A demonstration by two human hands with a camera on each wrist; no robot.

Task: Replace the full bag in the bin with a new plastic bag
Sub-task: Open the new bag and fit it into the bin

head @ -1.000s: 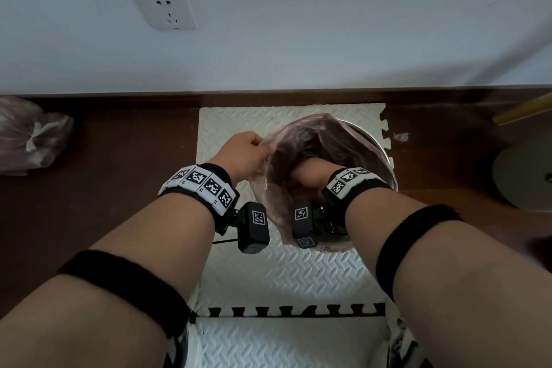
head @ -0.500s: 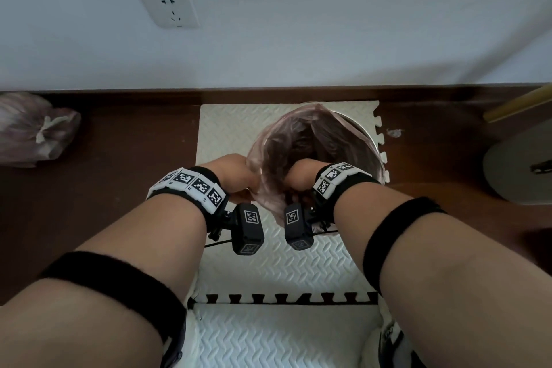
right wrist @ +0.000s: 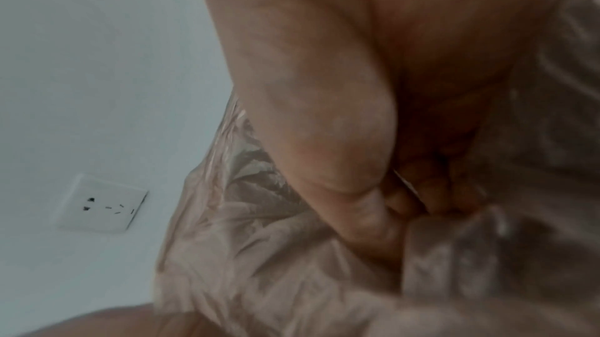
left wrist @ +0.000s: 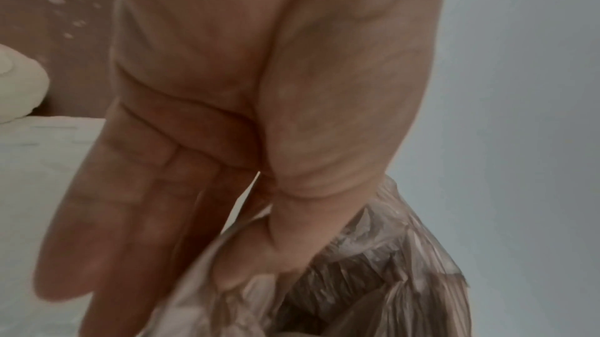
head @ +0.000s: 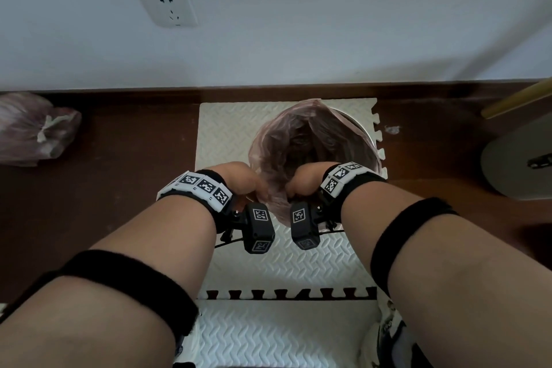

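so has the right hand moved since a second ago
Yes. The right hand has pulled back from inside the pink bag to its near edge, towards the person, judged against the bin.

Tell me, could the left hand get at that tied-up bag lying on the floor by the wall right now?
Probably not as things stand: the left hand pinches the new bag at the bin's near rim, and the tied bag lies well off to its left. The floor between looks free.

My feeds are dim and flat — head view bows at its edges, a soft shadow crosses the wall [head: 448, 48], both wrist views blur.
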